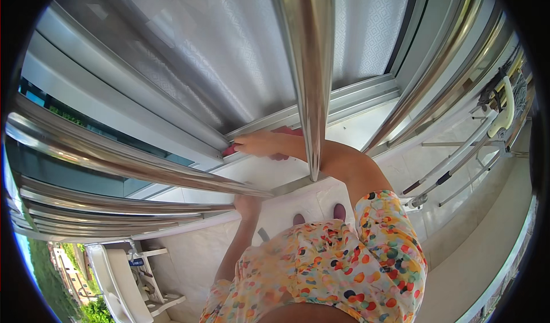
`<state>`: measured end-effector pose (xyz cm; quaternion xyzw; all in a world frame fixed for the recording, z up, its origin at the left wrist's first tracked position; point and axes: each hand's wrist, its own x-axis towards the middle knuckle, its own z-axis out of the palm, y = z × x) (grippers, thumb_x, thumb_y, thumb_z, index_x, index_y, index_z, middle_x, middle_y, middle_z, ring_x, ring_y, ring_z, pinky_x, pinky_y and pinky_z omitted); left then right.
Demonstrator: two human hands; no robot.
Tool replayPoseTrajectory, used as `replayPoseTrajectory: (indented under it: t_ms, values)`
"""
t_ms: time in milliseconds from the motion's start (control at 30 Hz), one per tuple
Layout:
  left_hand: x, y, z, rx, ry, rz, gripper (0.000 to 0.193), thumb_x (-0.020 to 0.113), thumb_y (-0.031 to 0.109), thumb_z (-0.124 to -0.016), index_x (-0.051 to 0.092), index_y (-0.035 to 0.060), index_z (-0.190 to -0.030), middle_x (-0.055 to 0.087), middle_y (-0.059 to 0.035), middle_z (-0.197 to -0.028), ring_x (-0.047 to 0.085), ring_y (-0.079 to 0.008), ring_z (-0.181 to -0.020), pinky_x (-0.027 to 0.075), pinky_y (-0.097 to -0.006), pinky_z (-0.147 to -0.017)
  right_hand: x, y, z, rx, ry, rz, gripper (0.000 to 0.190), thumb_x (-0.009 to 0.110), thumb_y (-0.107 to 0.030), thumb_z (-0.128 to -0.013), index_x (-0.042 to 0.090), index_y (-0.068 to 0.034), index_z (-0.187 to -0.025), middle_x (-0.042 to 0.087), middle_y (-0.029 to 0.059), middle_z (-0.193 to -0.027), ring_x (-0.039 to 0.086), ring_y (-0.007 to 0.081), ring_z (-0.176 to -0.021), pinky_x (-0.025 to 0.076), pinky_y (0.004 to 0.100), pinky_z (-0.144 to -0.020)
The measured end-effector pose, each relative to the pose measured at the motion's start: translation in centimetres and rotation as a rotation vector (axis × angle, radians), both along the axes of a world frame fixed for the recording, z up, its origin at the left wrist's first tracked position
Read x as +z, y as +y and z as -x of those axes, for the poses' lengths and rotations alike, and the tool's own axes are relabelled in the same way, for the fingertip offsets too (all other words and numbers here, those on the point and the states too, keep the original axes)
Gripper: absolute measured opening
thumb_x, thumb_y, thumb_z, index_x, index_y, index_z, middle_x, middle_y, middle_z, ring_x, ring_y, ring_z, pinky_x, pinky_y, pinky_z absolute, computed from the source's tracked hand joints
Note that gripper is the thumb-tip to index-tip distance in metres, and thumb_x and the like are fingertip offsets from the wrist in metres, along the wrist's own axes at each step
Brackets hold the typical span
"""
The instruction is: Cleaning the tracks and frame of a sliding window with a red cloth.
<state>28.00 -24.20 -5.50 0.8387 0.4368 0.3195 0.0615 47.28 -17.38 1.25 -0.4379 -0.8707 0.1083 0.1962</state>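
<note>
My right hand point(251, 144) reaches between vertical metal bars point(316, 108) and grips a red cloth point(229, 150) at the corner where the sliding window's frame point(193, 142) meets its bottom track point(365, 95). More of the cloth hangs behind the wrist, over the white sill point(266, 170). My left hand point(248, 205) is at the foot of the bars on the left; its fingers are hidden behind a bar, so its hold is not clear. Behind the glass hangs a pale patterned curtain point(240, 52).
Shiny metal bars point(107, 151) curve along the left, and others point(434, 61) rise on the right. A white sink or basin point(118, 280) on a stand is at the lower left. Poles with a pale handle point(502, 123) lean at the right. Tiled floor point(318, 202) lies below.
</note>
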Motion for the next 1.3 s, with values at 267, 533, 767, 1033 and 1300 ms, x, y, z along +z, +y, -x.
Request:
replayPoseTrajectory:
  t_ms: [267, 533, 767, 1033, 1300]
  values:
    - [0.3, 0.7, 0.6, -0.040, 0.065, -0.002, 0.009, 0.055, 0.016, -0.069, 0.054, 0.0071, -0.069, 0.054, -0.0099, -0.066, 0.055, -0.0289, -0.059, 0.043, -0.0391, -0.050, 1.0, -4.1, -3.2, -0.379, -0.170, -0.289, 0.020, 0.054, -0.014, -0.072, 0.059, -0.010, -0.091, 0.051, 0.0041, -0.094, 0.046, 0.0183, -0.096, 0.036, 0.0304, -0.080]
    - [0.9, 0.5, -0.2, -0.016, 0.017, 0.105, 0.013, 0.047, 0.014, -0.072, 0.053, 0.0037, -0.067, 0.054, -0.0153, -0.067, 0.052, -0.0354, -0.065, 0.040, -0.0418, -0.057, 1.5, -10.8, -10.5, -1.278, 0.000, -0.014, 0.019, 0.050, -0.010, -0.074, 0.066, -0.014, -0.084, 0.052, 0.0042, -0.091, 0.047, 0.0205, -0.094, 0.037, 0.0352, -0.076]
    - [-0.2, 0.8, 0.1, 0.003, 0.045, 0.001, 0.011, 0.050, 0.013, -0.072, 0.054, 0.0036, -0.069, 0.055, -0.0149, -0.067, 0.052, -0.0347, -0.064, 0.041, -0.0422, -0.055, 1.4, -7.9, -8.0, -0.868, 0.446, -0.399, 0.012, 0.054, -0.008, -0.070, 0.062, -0.006, -0.079, 0.054, 0.0102, -0.080, 0.055, 0.0280, -0.076, 0.045, 0.0381, -0.066]
    - [0.6, 0.6, -0.2, -0.060, 0.007, -0.057, 0.007, 0.053, 0.011, -0.071, 0.051, 0.0062, -0.067, 0.052, -0.0100, -0.066, 0.051, -0.0288, -0.063, 0.041, -0.0397, -0.052, -5.2, -0.6, -2.9, -0.286, 0.010, -0.456, 0.013, 0.053, -0.020, -0.069, 0.062, -0.010, -0.071, 0.054, 0.0049, -0.084, 0.054, 0.0209, -0.085, 0.043, 0.0331, -0.072]
    - [0.2, 1.0, -0.5, -0.028, 0.070, -0.058, 0.006, 0.052, 0.008, -0.073, 0.049, 0.0064, -0.068, 0.050, -0.0093, -0.067, 0.051, -0.0290, -0.064, 0.041, -0.0406, -0.052, 0.0, -7.6, -6.8, -0.831, -0.220, -0.058, 0.015, 0.052, -0.015, -0.071, 0.066, -0.017, -0.078, 0.053, 0.0002, -0.088, 0.045, 0.0169, -0.093, 0.031, 0.0316, -0.077]
